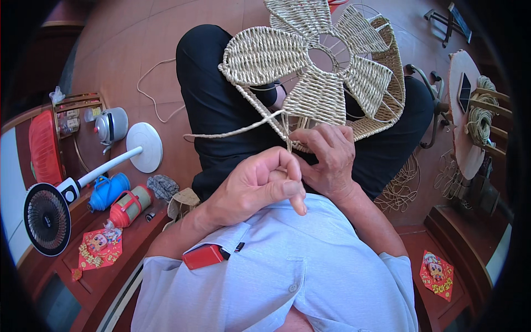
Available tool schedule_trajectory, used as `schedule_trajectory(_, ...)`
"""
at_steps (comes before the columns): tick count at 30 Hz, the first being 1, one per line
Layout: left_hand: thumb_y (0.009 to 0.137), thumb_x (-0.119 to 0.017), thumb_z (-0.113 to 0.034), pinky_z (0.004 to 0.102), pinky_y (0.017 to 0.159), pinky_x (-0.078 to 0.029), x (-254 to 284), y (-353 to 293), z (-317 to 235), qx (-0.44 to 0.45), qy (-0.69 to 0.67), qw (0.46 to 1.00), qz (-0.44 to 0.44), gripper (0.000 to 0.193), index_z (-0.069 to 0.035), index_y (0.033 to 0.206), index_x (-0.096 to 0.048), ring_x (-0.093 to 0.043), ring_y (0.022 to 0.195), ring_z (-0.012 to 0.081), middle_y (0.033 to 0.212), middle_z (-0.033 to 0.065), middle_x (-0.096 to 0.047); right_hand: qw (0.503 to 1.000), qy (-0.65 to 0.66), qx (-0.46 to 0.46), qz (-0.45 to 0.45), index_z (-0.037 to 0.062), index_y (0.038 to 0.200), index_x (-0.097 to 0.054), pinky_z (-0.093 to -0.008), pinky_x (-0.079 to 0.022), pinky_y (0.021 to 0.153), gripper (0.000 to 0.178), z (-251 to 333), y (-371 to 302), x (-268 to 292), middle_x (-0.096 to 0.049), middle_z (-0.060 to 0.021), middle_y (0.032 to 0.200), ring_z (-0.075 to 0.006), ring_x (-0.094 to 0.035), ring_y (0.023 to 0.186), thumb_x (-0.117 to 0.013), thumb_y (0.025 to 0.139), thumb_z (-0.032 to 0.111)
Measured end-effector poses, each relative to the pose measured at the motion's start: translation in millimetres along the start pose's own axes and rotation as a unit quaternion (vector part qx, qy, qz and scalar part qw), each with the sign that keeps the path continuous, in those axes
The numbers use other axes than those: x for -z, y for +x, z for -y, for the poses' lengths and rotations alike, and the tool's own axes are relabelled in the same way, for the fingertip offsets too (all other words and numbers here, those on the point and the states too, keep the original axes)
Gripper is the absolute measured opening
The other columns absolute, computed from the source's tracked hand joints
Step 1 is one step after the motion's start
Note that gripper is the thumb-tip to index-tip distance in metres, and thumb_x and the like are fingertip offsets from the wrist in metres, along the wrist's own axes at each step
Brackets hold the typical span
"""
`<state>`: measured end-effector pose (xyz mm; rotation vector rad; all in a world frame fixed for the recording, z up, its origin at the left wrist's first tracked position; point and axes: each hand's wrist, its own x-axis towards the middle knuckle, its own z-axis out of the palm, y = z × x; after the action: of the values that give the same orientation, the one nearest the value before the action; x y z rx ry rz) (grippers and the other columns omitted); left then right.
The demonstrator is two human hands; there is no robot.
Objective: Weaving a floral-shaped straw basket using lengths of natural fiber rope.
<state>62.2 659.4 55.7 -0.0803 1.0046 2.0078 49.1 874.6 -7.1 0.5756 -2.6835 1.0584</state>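
A woven straw basket [397, 83] with a flower-shaped side of broad petals [315, 99] around a ring rests across my black-trousered knees. My left hand [257, 180] is closed just below the basket's near corner, with a strand of straw cord [289, 138] running up from its curled fingers to the wire frame. My right hand [327, 155] is bent over the near rim beside the lowest petal, its fingertips partly hidden. A loose length of cord [232, 134] sticks out leftward from that corner.
At left stand a fan [48, 218], a kettle [112, 127], a blue thermos [109, 192] and a red-and-beige thermos [131, 206]. Coiled cord [480, 123] hangs by a wooden slab [462, 110] at right. Loose cord [399, 188] lies tangled on the floor.
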Motion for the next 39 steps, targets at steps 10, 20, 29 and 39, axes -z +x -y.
schedule_trajectory(10, 0.107, -0.072, -0.031, 0.0222, 0.066, -0.041, 72, -64, -39, -0.076, 0.037, 0.964, -0.251, 0.052, 0.004, 0.142, -0.057, -0.051, 0.066, 0.0051, 0.075, -0.0048, -0.055, 0.998, -0.015, 0.029, -0.061, 0.0196, 0.091, -0.074, -0.0376, -0.038, 0.077, 0.017, 1, 6, -6, -0.060, 0.0035, 0.080, -0.0171, -0.061, 0.073, -0.089, 0.085, 0.025)
schedule_trajectory(20, 0.116, -0.057, -0.019, 0.0270, 0.063, -0.027, 129, -213, -182, -0.405, 0.063, 0.786, -0.463, 0.034, 0.005, 0.138, -0.066, -0.025, 0.058, 0.0069, 0.059, -0.0086, -0.031, 0.999, -0.046, -0.005, 0.025, 0.0248, 0.103, -0.077, -0.0410, -0.041, 0.083, 0.026, 12, 5, -2, -0.062, 0.0022, 0.099, -0.0200, -0.061, 0.096, -0.091, 0.083, 0.035)
schedule_trajectory(29, 0.105, -0.076, -0.018, 0.0307, 0.071, -0.048, 252, -371, -344, -0.383, 0.237, 0.589, -0.671, 0.032, 0.001, 0.131, -0.073, -0.060, 0.072, 0.0133, 0.075, 0.0018, -0.062, 0.998, 0.062, 0.005, 0.030, 0.0140, 0.091, -0.075, -0.0415, -0.049, 0.077, 0.019, 6, 7, -2, -0.065, -0.0024, 0.092, -0.0249, -0.064, 0.087, -0.087, 0.090, 0.029)
schedule_trajectory(39, 0.095, -0.079, -0.011, 0.0442, 0.104, -0.051, 67, -16, -86, -0.225, 0.793, 0.521, -0.222, 0.017, -0.005, 0.110, -0.077, -0.068, 0.112, 0.0313, 0.113, 0.0105, -0.075, 0.970, 0.218, -0.111, -0.002, 0.0013, 0.100, -0.074, -0.0360, -0.050, 0.064, 0.010, -3, 8, 10, -0.064, -0.0095, 0.082, -0.0241, -0.065, 0.071, -0.082, 0.098, 0.008)
